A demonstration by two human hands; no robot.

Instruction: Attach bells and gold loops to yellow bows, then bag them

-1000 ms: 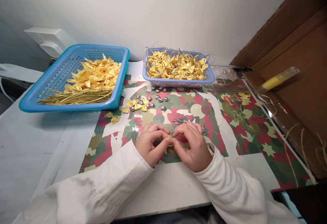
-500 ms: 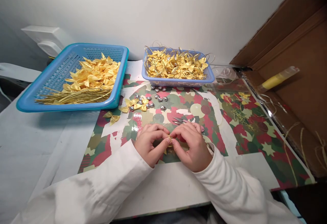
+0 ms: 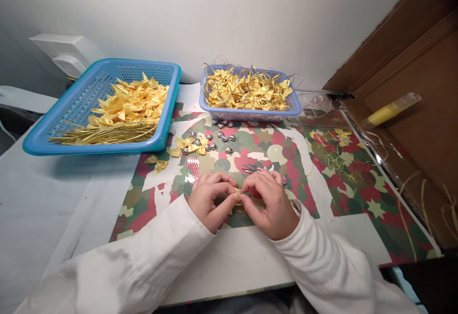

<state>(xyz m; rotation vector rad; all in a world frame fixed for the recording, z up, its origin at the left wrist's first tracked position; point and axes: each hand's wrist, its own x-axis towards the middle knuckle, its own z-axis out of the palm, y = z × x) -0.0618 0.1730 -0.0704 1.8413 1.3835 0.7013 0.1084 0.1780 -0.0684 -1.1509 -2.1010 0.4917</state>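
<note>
Pinching mostly hidden gold piece (image 3: 239,192) between left hand (image 3: 213,202) and right hand (image 3: 271,204), grip of both closed; scissors (image 3: 252,167) partly covered.

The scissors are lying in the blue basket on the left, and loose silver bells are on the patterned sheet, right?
Not quite: the scissors aren't in the blue basket. The head view shows them on the patterned sheet, partly hidden by the right hand. Loose silver bells are on that sheet.
</note>
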